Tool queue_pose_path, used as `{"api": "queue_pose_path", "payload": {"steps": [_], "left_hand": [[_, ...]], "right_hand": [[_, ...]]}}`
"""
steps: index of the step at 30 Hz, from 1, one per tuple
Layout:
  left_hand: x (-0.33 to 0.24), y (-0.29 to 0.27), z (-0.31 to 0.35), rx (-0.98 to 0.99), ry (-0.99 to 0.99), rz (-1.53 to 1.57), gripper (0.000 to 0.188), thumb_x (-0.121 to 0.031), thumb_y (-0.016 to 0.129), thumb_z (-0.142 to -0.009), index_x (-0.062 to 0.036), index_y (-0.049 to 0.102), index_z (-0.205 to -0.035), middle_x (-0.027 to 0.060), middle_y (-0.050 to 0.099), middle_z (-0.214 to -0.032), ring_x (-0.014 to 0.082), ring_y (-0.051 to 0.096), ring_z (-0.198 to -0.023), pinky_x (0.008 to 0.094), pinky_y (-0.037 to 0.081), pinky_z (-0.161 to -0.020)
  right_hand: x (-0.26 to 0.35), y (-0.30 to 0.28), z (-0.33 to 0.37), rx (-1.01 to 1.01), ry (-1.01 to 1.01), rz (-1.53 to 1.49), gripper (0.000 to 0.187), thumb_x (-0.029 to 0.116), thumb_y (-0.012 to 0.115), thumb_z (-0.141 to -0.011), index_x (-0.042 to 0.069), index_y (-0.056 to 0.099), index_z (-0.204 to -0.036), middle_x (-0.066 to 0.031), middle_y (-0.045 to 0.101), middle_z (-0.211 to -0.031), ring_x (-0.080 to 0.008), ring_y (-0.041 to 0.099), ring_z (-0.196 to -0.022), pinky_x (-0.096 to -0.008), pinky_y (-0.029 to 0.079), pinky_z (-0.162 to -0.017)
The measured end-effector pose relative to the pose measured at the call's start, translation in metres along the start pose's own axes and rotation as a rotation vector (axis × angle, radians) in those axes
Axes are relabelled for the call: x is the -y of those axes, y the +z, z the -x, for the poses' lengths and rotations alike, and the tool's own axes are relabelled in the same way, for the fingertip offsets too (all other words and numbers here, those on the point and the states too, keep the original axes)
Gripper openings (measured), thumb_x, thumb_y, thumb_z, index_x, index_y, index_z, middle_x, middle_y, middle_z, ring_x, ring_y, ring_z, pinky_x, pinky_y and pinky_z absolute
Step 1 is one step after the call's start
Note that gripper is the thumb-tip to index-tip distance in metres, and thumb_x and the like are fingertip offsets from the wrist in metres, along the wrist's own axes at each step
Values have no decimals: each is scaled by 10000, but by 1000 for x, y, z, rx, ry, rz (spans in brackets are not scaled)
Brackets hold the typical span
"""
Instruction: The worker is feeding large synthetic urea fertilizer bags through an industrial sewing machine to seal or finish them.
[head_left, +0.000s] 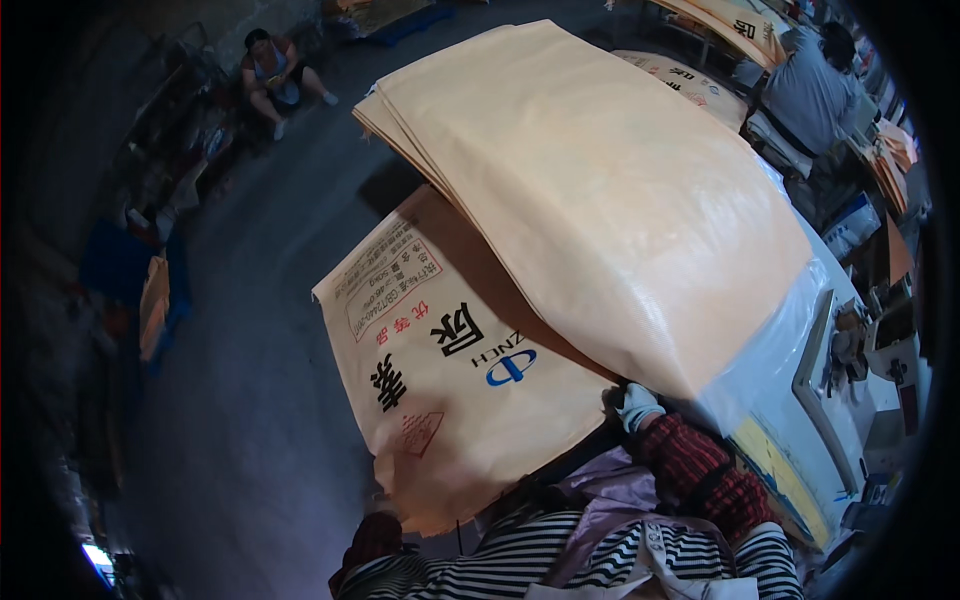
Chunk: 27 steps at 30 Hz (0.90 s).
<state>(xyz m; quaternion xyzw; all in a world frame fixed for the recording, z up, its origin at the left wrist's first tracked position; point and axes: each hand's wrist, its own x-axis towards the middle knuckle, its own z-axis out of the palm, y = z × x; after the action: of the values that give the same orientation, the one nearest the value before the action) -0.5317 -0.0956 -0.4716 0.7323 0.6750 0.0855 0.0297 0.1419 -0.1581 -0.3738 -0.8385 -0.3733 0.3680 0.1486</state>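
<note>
A pale tan woven sack [450, 400] with black, red and blue print is spread in front of me, its near edge close to my body. At its near right corner my right hand [638, 406], in a pale glove with dark fingertips, is closed on the edge. My left hand [386, 508] is at the near left corner, where the sack bunches; the hand is dark and mostly hidden, but it appears to grip that corner. Just beyond, a thick stack of blank-faced tan sacks [610, 200] overlaps the far right side of the printed one.
Right of the stack is a pale worktable [790, 420] with a sewing machine [850, 350] on it. One person [275, 75] sits low at the far left; another person [815, 90] sits at the far right among more sacks. Grey floor [250, 300] lies to the left.
</note>
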Motion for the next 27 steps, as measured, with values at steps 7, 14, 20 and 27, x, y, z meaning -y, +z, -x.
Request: {"api": "queue_pose_path", "payload": {"steps": [7, 14, 20, 27], "left_hand": [[-98, -4, -7, 479, -557, -49, 352, -390, 498, -842, -112, 631, -1013, 141, 611, -1040, 304, 572, -952, 393, 433, -835], [-122, -8, 19, 683, 211, -260, 262, -320, 474, -875, -121, 611, -977, 143, 622, -963, 312, 601, -856, 407, 467, -767], [-125, -30, 19, 777, 168, -276, 247, -310, 468, -881, -131, 597, -992, 145, 613, -984, 323, 601, -861, 415, 471, -774], [-131, -72, -13, 701, -93, -256, 270, -327, 470, -876, -143, 583, -1037, 148, 593, -1059, 338, 587, -918, 422, 461, -818]], "right_hand": [[-13, -52, -8, -463, -47, 239, 468, 494, 530, -783, 52, 667, -853, -187, 647, -877, -376, 606, -847, -419, 467, -787], [-12, -67, -7, -378, 14, 198, 456, 484, 528, -787, 56, 666, -863, -182, 647, -887, -376, 605, -847, -417, 469, -785], [-15, -66, 0, -368, 4, 152, 445, 475, 527, -790, 60, 665, -871, -178, 648, -894, -375, 605, -848, -415, 470, -783], [-8, -65, 6, -353, -56, 103, 432, 465, 525, -794, 64, 664, -881, -174, 648, -904, -374, 605, -849, -414, 472, -781]]}}
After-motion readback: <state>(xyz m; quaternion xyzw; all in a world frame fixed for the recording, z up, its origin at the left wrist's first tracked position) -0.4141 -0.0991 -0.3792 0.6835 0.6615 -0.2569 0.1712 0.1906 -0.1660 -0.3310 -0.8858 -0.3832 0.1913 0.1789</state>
